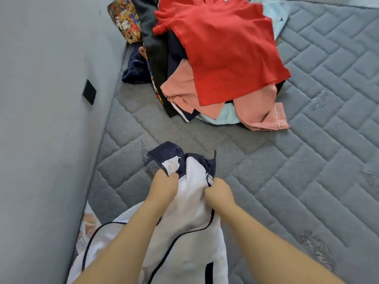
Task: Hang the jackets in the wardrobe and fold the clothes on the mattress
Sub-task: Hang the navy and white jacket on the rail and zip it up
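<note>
Jacket (190, 203) lies lengthwise, collar pointing away, both hands gripping it.

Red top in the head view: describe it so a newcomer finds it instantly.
On the grey quilted mattress, look to the clothes pile at the far end by the wall. The red top is spread flat over that pile, the biggest and only bright red piece, overlapping the salmon-pink clothes beneath.

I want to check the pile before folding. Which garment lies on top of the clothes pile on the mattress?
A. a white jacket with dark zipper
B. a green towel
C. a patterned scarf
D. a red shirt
D: the red shirt is spread over the pile, covering the pink and dark clothes on the mattress.
</note>
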Demonstrator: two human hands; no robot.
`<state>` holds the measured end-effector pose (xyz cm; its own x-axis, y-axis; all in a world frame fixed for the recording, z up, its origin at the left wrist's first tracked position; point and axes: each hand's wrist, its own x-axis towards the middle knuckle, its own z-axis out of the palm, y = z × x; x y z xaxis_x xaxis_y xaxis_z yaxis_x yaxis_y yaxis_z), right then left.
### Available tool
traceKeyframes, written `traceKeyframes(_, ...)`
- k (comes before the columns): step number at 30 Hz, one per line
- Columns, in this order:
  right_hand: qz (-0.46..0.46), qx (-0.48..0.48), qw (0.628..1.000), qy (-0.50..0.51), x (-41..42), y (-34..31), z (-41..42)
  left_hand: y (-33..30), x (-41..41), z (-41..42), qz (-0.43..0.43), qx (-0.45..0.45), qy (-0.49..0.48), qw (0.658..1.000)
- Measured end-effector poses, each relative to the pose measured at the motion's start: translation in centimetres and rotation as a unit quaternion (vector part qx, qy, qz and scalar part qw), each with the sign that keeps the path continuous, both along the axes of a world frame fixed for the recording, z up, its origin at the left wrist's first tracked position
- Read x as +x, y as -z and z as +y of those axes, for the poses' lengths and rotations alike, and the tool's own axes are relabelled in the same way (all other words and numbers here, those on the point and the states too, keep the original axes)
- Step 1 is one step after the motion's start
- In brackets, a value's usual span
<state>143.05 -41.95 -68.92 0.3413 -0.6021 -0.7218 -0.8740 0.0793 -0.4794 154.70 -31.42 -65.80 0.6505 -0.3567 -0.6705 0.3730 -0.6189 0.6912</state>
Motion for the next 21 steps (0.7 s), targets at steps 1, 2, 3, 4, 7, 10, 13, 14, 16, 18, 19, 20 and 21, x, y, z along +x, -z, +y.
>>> traceKeyframes(1, -0.021, 0.007, 0.998, 0.05, -2.0, -1.9, -0.6, -2.3, -1.5, -0.8, 0.009, -0.016, 0.01, 1.0)
traceKeyframes(2, -0.044, 0.012, 0.994, 0.096, -4.2, -4.2, -1.3, -4.7, -3.1, -1.6, 0.026, -0.037, 0.025, 0.999)
traceKeyframes(3, -0.062, 0.016, 0.988, 0.138, -6.4, -7.0, -2.1, -7.4, -4.9, -2.7, 0.046, -0.058, 0.047, 0.996)
traceKeyframes(4, -0.077, 0.015, 0.982, 0.171, -8.8, -10.0, -2.8, -10.1, -6.7, -4.0, 0.06, -0.076, 0.068, 0.993)
traceKeyframes(7, -0.111, -0.006, 0.958, 0.266, -16.7, -19.3, -4.4, -19.1, -13.3, -7.5, 0.077, -0.124, 0.116, 0.982)
traceKeyframes(10, -0.192, -0.012, 0.899, 0.393, -25.4, -27.0, -5.1, -27.2, -20.1, -10.3, 0.096, -0.167, 0.152, 0.969)
traceKeyframes(13, -0.255, -0.049, 0.831, 0.492, -35.9, -33.5, -4.7, -34.4, -28.3, -12.3, 0.12, -0.196, 0.202, 0.952)
traceKeyframes(14, -0.271, -0.075, 0.813, 0.51, -39.5, -35.4, -4.2, -36.4, -31.5, -12.8, 0.123, -0.199, 0.224, 0.946)
traceKeyframes(16, -0.308, -0.124, 0.776, 0.537, -46.8, -38.7, -3.1, -40.3, -38.7, -13.8, 0.116, -0.203, 0.288, 0.929)
traceKeyframes(18, -0.335, -0.17, 0.736, 0.563, -53.9, -41.2, -2.1, -43.6, -46.6, -14.6, 0.099, -0.222, 0.356, 0.902)
traceKeyframes(19, -0.34, -0.194, 0.716, 0.578, -57.4, -42.2, -1.6, -45.1, -50.6, -14.9, 0.086, -0.239, 0.388, 0.886)
traceKeyframes(20, -0.342, -0.219, 0.695, 0.593, -60.9, -43.2, -1.1, -46.5, -54.5, -15.1, 0.071, -0.256, 0.415, 0.87)
traceKeyframes(21, -0.343, -0.239, 0.674, 0.609, -64.5, -44.2, -0.6, -47.7, -58.4, -15.3, 0.055, -0.27, 0.439, 0.855)
